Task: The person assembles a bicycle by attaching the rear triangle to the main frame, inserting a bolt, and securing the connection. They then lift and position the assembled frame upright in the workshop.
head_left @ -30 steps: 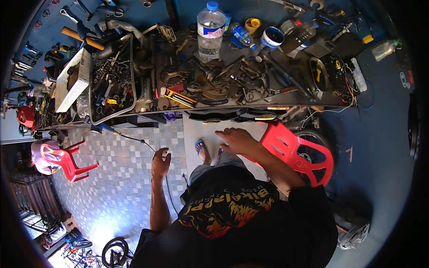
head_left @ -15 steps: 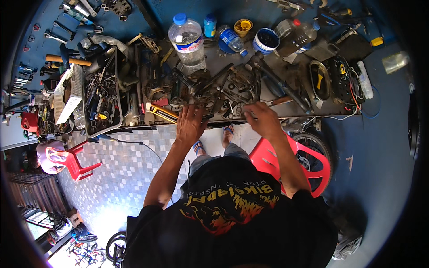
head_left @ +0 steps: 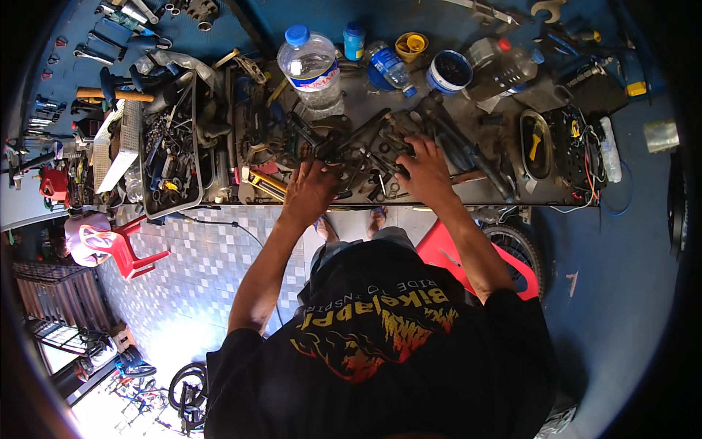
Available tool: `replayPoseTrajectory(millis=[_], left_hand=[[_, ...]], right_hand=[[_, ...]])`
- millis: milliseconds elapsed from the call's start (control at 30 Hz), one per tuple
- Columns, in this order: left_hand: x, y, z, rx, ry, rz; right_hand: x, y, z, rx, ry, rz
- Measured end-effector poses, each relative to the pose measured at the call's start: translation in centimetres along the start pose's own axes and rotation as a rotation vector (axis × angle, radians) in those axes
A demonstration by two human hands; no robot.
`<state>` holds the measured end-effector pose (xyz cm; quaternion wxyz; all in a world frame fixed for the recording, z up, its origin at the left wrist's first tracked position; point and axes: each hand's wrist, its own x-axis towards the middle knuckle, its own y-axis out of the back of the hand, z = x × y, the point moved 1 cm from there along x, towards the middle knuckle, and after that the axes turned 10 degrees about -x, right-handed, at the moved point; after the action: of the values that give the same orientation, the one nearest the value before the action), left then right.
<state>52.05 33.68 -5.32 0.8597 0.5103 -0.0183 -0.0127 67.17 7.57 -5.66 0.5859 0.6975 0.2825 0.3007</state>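
Observation:
My left hand (head_left: 308, 193) rests on the near side of a heap of dark metal parts (head_left: 352, 162), its fingers spread and pointing down into it. Just left of it lies a yellow and black box (head_left: 266, 184). At the heap's right side, my right hand (head_left: 427, 174) reaches over the parts, its thumb apart from its fingers; I see nothing held in it. Small metal rings (head_left: 393, 189) lie between the two hands. A long black-handled tool (head_left: 475, 162) stretches away beyond my right hand.
Behind the heap stands a large clear water bottle (head_left: 311, 73). A white tub (head_left: 449, 72) and an oval tin (head_left: 536, 150) sit to the right. At the left is a tray of tools (head_left: 199, 192). A red plastic chair (head_left: 439, 249) stands below the bench's front edge.
Both hands have come lower and deeper onto the heap. My right hand has moved forward over the parts from the bench's front edge. The whole view has shifted slightly.

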Motion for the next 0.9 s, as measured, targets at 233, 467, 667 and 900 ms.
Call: replayPoseTrajectory(millis=[233, 467, 667, 900], left_hand=[[-0.1, 3.9, -0.2, -0.106, -0.073, -0.034], [1.1, 6.6, -0.8, -0.256, -0.073, -0.084], [2.2, 7.6, -1.1, -0.294, -0.064, -0.063], [2.8, 8.7, -1.7, -0.334, -0.086, -0.166]], right_hand=[[-0.4, 1.6, 0.1, 0.011, -0.146, 0.099], [-0.5, 2.5, 0.3, 0.031, -0.218, 0.134], [0.0, 2.7, 0.2, 0.023, -0.223, 0.155], [0.4, 2.9, 0.2, 0.039, -0.235, 0.142]])
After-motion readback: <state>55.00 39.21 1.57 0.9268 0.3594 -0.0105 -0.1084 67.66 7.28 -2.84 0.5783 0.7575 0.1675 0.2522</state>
